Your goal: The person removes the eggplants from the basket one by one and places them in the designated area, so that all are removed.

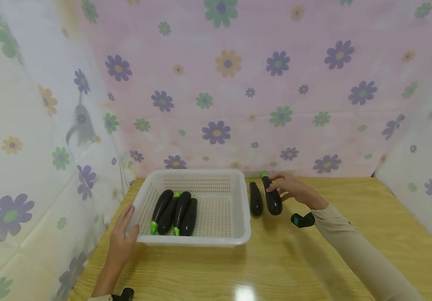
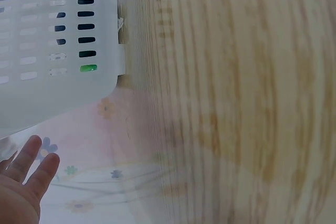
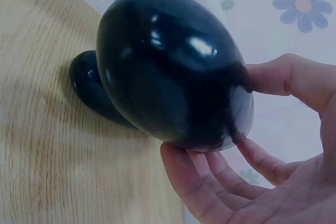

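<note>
Four aubergines are lying in the white basket; the right hand is gripping one aubergine of two outside right, while the left hand, fingers straight, is steadying the near-left rim.

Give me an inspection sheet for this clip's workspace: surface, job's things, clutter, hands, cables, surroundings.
Surface: wooden table, glossy, with a light glare near the front edge.
Job's things: white basket holding four eggplants side by side; two more lie on the table to its right, the held eggplant and a loose eggplant.
Clutter: nothing seen.
Hands: left hand rests on the basket's left front corner, fingers straight; right hand grips the held eggplant, thumb and fingers round it.
Cables: nothing seen; a black camera mount sits at the right wrist.
Surroundings: flower-print cloth behind and on both sides.
</note>
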### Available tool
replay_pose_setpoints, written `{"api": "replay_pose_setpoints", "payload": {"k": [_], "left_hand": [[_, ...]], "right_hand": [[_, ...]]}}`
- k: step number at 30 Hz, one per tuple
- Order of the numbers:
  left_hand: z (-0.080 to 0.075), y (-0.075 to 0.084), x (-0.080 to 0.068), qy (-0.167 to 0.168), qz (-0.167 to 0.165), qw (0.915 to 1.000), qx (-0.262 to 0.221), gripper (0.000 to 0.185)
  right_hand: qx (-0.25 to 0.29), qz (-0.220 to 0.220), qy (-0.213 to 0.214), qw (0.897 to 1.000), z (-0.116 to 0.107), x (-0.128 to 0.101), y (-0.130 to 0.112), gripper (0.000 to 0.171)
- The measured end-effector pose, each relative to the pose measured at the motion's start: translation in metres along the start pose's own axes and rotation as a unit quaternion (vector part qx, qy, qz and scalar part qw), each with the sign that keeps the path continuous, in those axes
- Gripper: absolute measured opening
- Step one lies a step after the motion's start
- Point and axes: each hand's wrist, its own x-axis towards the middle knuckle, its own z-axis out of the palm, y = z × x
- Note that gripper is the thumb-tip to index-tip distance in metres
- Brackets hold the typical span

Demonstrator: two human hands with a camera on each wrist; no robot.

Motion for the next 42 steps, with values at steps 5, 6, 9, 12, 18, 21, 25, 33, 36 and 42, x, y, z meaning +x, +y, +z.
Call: {"api": "replay_pose_setpoints", "payload": {"k": [5, 6, 9, 12, 18, 21, 25, 33, 36, 42], "left_hand": [[-0.002, -0.001, 0.001, 0.002, -0.003, 1.0, -0.002, 0.055], [-0.002, -0.001, 0.001, 0.005, 0.001, 1.0, -0.004, 0.055], [0.0, -0.003, 0.001, 0.017, 0.018, 0.9997, -0.009, 0.054], [0.002, -0.004, 0.0, 0.026, 0.034, 0.999, -0.014, 0.054], [0.002, -0.003, -0.001, 0.024, 0.028, 0.9992, -0.017, 0.054], [0.0, -0.001, -0.001, 0.017, 0.012, 0.9997, -0.015, 0.054], [-0.002, 0.001, -0.001, 0.01, 0.0, 0.9999, -0.009, 0.054], [-0.001, -0.001, -0.001, 0.01, 0.01, 0.9999, -0.007, 0.053], [0.001, 0.0, 0.0, 0.011, 0.016, 0.9997, -0.012, 0.054], [0.001, 0.001, 0.001, 0.017, 0.023, 0.9995, -0.016, 0.054]], "right_hand": [[-0.003, 0.004, 0.001, 1.0, 0.0, 0.005, 0.003, 0.062], [-0.004, 0.006, 0.002, 1.0, 0.0, 0.005, 0.004, 0.062], [-0.006, 0.012, 0.004, 1.0, 0.0, 0.006, 0.007, 0.061], [-0.007, 0.018, 0.008, 1.0, 0.0, 0.007, 0.011, 0.059], [-0.002, 0.024, 0.023, 0.999, 0.002, 0.013, 0.02, 0.06], [0.003, 0.023, 0.034, 0.999, 0.004, 0.018, 0.027, 0.057], [0.012, 0.021, 0.048, 0.999, 0.007, 0.022, 0.037, 0.049], [0.008, 0.035, 0.075, 0.997, 0.014, 0.029, 0.05, 0.058], [0.002, 0.036, 0.086, 0.996, 0.016, 0.032, 0.053, 0.057], [-0.006, 0.025, 0.115, 0.993, 0.02, 0.036, 0.055, 0.054]]}}
